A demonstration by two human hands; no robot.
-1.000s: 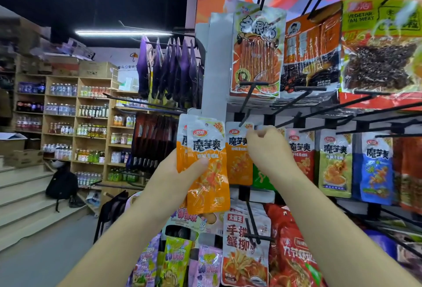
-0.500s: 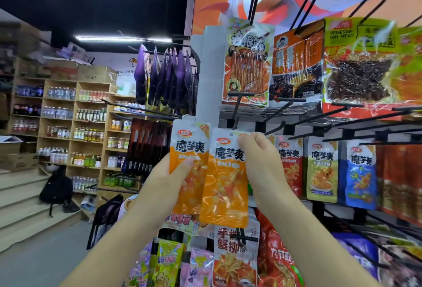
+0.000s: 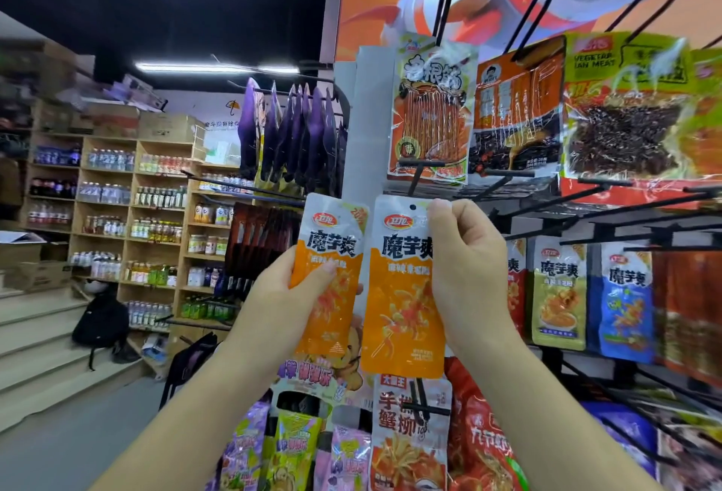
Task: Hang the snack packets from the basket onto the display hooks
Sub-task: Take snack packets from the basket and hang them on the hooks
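Two orange-and-white snack packets are held up in front of the display rack. My left hand point(image 3: 291, 297) grips the left packet point(image 3: 330, 256) by its side, thumb across the front. My right hand point(image 3: 467, 256) pinches the right packet point(image 3: 400, 295) at its top right corner; its punched hole shows near the top edge. A black display hook point(image 3: 416, 176) juts out just above that packet. More packets of the same kind in red, green point(image 3: 558, 295) and blue point(image 3: 625, 303) hang to the right. The basket is out of view.
Several black hooks point(image 3: 586, 201) stick out toward me on the right. Larger snack bags point(image 3: 431, 111) hang above, and more packets point(image 3: 410, 436) hang below my hands. Purple bags point(image 3: 297, 138) hang on the rack's left side. Shelves of bottles point(image 3: 117, 217) and steps point(image 3: 35, 353) lie far left.
My right hand has drawn one orange packet away from the hook row toward me, and it now hangs beside the packet in my left hand. The view has tilted upward.
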